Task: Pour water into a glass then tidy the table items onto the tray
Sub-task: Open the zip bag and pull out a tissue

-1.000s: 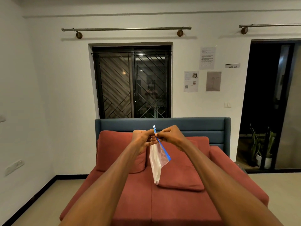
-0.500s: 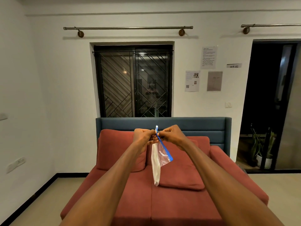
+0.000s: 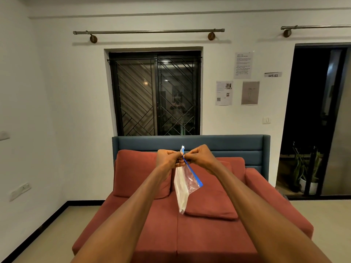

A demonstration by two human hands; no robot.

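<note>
A clear plastic zip bag [image 3: 183,186] with a blue seal strip hangs in the air in front of me, above a red sofa. My left hand [image 3: 168,158] and my right hand [image 3: 199,156] both pinch the bag's top corner, fingertips close together. The blue strip slants down to the right from the pinched corner. Something white seems to lie inside the bag. No glass, water, tray or table is in view.
The red sofa [image 3: 190,234] with loose cushions and a blue backrest [image 3: 228,145] stands against the white wall. A barred window [image 3: 154,95] is behind it. A dark doorway [image 3: 321,111] with potted plants [image 3: 305,173] lies at the right. Papers hang on the wall.
My hands and the bag stay almost where they were. The bag hangs slightly more to the right, and the camera has shifted a little.
</note>
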